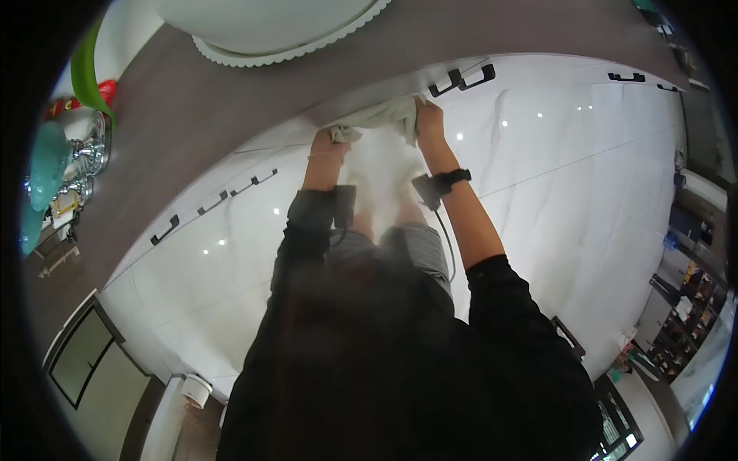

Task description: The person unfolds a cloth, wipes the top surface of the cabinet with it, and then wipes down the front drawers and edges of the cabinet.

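A pale, off-white cloth (377, 117) stretches between my two hands, close to the front edge of the counter. My left hand (329, 146) is closed around its left end, where the fabric bunches up. At the other end my right hand (430, 123) grips a corner, and a fold hangs down beside the fingers. Between the hands the cloth sags slightly. Each wrist wears a dark strapped device with a cable. The fingertips are partly hidden by the fabric.
The dark countertop (177, 131) curves across in front, carrying a white round item with a scalloped edge (292, 50). Black handles (463, 79) mark the drawer fronts below. At left stand teal and glass items (50, 165). A shelf with many small things (684, 323) is at far right.
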Tool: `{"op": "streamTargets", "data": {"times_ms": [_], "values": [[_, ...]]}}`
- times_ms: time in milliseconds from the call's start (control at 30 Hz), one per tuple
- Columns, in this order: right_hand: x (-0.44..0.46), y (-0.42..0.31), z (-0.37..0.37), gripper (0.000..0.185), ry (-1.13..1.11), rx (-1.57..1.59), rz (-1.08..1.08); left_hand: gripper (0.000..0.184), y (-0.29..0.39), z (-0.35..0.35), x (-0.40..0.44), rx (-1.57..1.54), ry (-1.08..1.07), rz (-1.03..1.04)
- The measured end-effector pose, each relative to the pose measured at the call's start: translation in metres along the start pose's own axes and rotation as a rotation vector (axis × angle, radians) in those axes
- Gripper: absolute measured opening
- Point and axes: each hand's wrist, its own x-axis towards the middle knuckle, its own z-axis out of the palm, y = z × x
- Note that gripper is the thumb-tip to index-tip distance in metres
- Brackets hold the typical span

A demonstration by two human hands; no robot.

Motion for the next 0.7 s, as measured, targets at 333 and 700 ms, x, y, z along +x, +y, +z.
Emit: {"op": "streamTargets", "data": {"times_ms": [333,700], "values": [[-0.143,-0.168,0.065,0.025,-0.269,0.304,-0.024,0.019,0.062,-0.135,-0.134,-1.901,-0.012,-0.150],[-0.088,-0.079,0.082,0.024,-0.166,0.038,0.039,0.028,-0.042,-0.107,-0.029,-1.553,0.138,-0.227]]}}
